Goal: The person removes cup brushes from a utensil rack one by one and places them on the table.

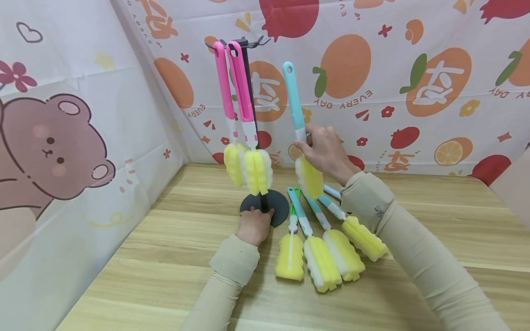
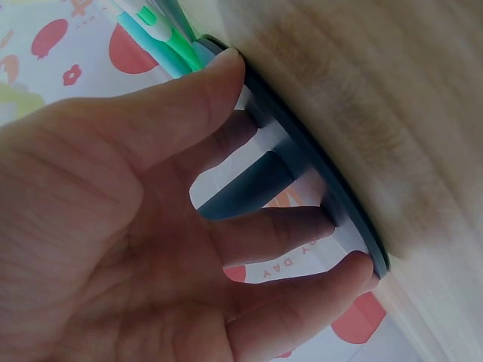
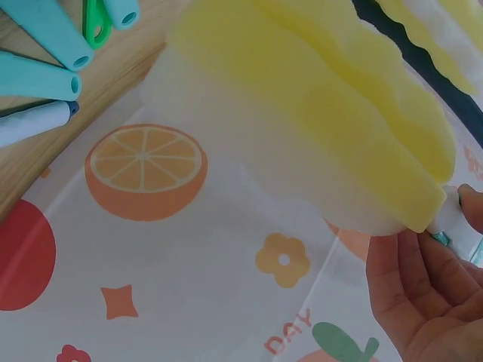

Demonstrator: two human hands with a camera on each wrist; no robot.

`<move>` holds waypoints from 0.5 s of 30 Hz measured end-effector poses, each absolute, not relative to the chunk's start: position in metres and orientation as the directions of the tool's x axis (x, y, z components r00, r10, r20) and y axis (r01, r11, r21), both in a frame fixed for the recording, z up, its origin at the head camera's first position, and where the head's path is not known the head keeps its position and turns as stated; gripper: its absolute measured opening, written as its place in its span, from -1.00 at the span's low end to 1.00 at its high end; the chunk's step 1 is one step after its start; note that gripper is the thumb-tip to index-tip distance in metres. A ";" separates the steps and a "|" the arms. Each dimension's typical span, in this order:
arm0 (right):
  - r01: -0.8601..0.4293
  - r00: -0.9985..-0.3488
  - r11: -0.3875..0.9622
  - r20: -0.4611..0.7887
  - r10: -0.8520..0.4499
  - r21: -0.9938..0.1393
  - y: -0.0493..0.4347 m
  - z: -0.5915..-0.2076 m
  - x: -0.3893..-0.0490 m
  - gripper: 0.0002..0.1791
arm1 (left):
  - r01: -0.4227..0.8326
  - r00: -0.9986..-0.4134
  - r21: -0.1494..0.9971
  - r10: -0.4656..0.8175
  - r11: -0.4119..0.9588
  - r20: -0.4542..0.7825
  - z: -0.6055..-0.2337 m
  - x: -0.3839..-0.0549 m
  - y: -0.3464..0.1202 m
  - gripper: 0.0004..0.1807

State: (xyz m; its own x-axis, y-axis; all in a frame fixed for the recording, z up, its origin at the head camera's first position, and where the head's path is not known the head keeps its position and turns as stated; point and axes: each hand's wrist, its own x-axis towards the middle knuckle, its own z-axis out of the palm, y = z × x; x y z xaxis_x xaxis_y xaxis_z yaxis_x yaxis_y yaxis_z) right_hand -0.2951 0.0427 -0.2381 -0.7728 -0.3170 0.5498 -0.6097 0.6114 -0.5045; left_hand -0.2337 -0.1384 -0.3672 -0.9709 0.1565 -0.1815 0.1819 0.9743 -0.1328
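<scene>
My right hand (image 1: 325, 149) pinches a turquoise-handled sponge bottle brush (image 1: 294, 99) at its white neck, lifted above the table with its handle up. Its yellow and white sponge head (image 3: 317, 105) hangs below the fingers in the right wrist view. To the left stands a black rack (image 1: 245, 43) with hooks on top, where two pink-handled brushes (image 1: 241, 87) hang. My left hand (image 1: 253, 226) rests on the rack's round base (image 1: 279, 207); in the left wrist view, its spread fingertips touch the black disc (image 2: 332, 181) around the pole.
Several sponge brushes lie fanned on the wooden table right of the base, among them a green-handled one (image 1: 290, 255) and turquoise-handled ones (image 1: 323, 264). A pale-handled thing (image 3: 34, 123) lies beside them. Printed cloth (image 1: 348, 115) hangs behind the table and at its left.
</scene>
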 end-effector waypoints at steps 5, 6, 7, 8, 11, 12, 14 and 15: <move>-0.598 -0.786 0.617 0.526 -0.325 -0.512 0.044 -0.238 -0.296 -0.80 | 0.186 -0.970 -0.137 0.160 0.973 -0.182 -0.367 -0.233 -0.139 -0.48; -0.594 -0.790 0.619 0.519 -0.327 -0.514 0.044 -0.238 -0.296 -0.80 | 0.187 -0.970 -0.138 0.161 0.973 -0.181 -0.367 -0.233 -0.139 -0.48; -0.589 -0.795 0.621 0.511 -0.328 -0.517 0.044 -0.238 -0.296 -0.79 | 0.188 -0.970 -0.141 0.162 0.972 -0.181 -0.367 -0.233 -0.139 -0.48; -0.583 -0.800 0.622 0.501 -0.329 -0.522 0.044 -0.238 -0.296 -0.79 | 0.189 -0.970 -0.143 0.162 0.972 -0.182 -0.367 -0.233 -0.139 -0.48; -0.571 -0.811 0.630 0.482 -0.333 -0.526 0.045 -0.238 -0.297 -0.77 | 0.187 -0.970 -0.141 0.160 0.972 -0.184 -0.367 -0.234 -0.139 -0.48; -0.569 -0.812 0.632 0.479 -0.334 -0.525 0.045 -0.238 -0.297 -0.77 | 0.185 -0.970 -0.141 0.158 0.973 -0.186 -0.367 -0.234 -0.139 -0.48; -0.568 -0.813 0.636 0.474 -0.337 -0.523 0.045 -0.239 -0.297 -0.77 | 0.180 -0.970 -0.142 0.151 0.973 -0.191 -0.367 -0.234 -0.138 -0.48; -0.568 -0.813 0.638 0.472 -0.340 -0.519 0.045 -0.239 -0.298 -0.77 | 0.177 -0.970 -0.144 0.148 0.974 -0.194 -0.367 -0.234 -0.138 -0.48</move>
